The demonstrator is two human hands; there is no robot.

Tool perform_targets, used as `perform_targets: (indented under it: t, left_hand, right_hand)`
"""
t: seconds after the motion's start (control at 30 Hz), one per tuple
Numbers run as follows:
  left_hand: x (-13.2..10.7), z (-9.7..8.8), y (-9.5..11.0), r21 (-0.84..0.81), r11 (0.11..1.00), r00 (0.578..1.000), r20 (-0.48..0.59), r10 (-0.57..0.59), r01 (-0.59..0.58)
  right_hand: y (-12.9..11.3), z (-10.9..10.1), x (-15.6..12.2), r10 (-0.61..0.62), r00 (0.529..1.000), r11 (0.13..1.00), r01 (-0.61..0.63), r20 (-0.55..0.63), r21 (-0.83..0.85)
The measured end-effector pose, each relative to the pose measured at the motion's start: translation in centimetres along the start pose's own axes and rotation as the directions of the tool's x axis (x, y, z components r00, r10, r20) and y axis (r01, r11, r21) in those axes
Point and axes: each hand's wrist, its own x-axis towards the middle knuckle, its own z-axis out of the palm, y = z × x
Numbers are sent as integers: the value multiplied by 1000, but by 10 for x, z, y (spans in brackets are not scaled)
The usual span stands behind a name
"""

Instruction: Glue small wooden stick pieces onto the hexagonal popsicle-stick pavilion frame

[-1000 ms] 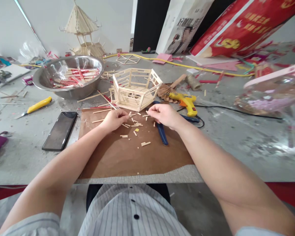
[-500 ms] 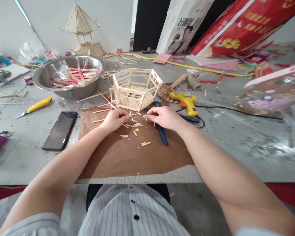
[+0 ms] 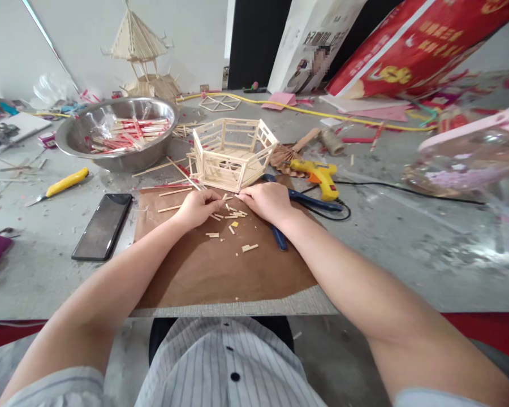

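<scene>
My left hand (image 3: 200, 208) is closed in a pinch at the left of the scattered cuttings, with a short wooden stick piece (image 3: 224, 197) at its fingertips. Opposite it, my right hand (image 3: 268, 201) has its thumb and fingers pressed together low over the brown sheet (image 3: 186, 277); whatever is between them is too small to make out. Between and below the hands lie several short stick pieces (image 3: 236, 215) and a small yellow scrap (image 3: 234, 224). Just behind both hands stands a six-sided stick frame (image 3: 240, 172) with railed sides.
Blue-handled pliers (image 3: 281, 239) lie partly under my right wrist. Beyond are a yellow glue gun (image 3: 322, 175) and its black cord. To the left are a phone (image 3: 102, 227), a yellow utility knife (image 3: 67, 182) and a steel bowl (image 3: 123, 161) of sticks. A stick pagoda (image 3: 141, 45) stands behind.
My right hand has moved left, closer to my left hand, and the small piece seen at its fingertips is now hidden. My left hand stays nearly in place.
</scene>
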Motion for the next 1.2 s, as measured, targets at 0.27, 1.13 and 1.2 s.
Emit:
perform_targets:
  t: [0.27, 1.13, 1.2]
  left_hand:
    - [1, 0, -2, 39, 999, 1000, -1, 15, -15]
    - [-12, 14, 19, -344, 939, 992, -110, -60, 19]
    - [-11, 15, 18, -341, 940, 992, -123, -31, -13]
  right_hand:
    - [-3, 1, 1, -53, 998, 999, 53, 46, 1]
    - [-41, -7, -19, 215, 908, -458, -231, 360, 858]
    - [-42, -7, -20, 210, 909, -468, -230, 360, 853]
